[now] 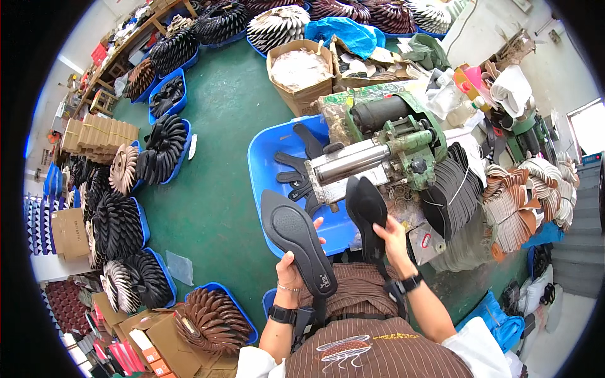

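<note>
My left hand point(289, 272) is closed round a black insole point(295, 230) with a dotted heel pad and a light mark at its lower end. My right hand point(396, 244) grips a second, narrower-looking black insole point(367, 211) by its side, the thumb on its face. Both insoles are raised in front of my apron, apart from each other. Just beyond them stands a green machine point(419, 142) with a shiny metal roller point(353, 162). Several dark insoles point(293, 170) lie in the blue tub point(257, 165) under the roller end.
Bundled black sheets point(450, 205) and tied stacks of brown and white pieces point(513, 208) stand right of the machine. An open carton point(299, 94) sits behind the tub. Blue tubs with fanned black insoles point(162, 148) line the left. A brown fanned stack point(211, 320) is at lower left.
</note>
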Demonstrator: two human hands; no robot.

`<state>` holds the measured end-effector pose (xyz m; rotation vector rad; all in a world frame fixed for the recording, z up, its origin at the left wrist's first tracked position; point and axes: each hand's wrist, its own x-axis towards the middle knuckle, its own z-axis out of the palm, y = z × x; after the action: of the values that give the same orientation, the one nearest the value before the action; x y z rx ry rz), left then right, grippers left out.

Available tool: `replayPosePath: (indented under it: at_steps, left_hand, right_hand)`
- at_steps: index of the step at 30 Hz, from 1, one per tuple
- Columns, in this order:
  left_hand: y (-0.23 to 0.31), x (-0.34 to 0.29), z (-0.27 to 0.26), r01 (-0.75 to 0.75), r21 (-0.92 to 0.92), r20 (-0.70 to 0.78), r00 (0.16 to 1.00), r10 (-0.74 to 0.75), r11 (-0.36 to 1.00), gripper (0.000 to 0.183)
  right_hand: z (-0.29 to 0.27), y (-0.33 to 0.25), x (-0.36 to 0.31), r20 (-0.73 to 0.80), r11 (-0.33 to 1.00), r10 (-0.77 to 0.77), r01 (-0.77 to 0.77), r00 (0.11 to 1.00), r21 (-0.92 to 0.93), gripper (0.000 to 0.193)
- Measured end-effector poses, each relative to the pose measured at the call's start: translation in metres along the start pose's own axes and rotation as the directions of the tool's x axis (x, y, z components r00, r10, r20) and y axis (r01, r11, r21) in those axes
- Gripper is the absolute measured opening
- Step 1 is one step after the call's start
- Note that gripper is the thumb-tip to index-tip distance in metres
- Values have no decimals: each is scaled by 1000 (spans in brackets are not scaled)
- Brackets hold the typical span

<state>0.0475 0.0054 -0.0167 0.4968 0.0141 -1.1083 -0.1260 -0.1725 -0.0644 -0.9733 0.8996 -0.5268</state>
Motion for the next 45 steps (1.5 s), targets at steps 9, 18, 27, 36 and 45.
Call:
replayPosePath:
  at_steps: [9,18,27,36,45]
  left_hand:
    - [-6,-18,-26,163,35,-141,978,-157,986,67]
    - [-22,-3,6,-68,621,-152,967,205,781,57]
    - [-38,17,19,-255,767,-131,837,532,589,52]
    - [-6,6,10,-8,283,-156,986,54,959,57]
    - [-11,3,18,19,358,-225,972,67,933,57]
  right_hand:
    - [16,-25,-4,97,992,102,-109,990,65,34]
    - [82,-51,-12,410,917,353,-225,841,-328,25]
    - [90,-40,-25,233,996,-92,90,968,21,56]
    - [-4,12,11,-38,977,-166,159,985,-141,30]
    - [25,-20,-9,43,999,-11,10,999,41,22]
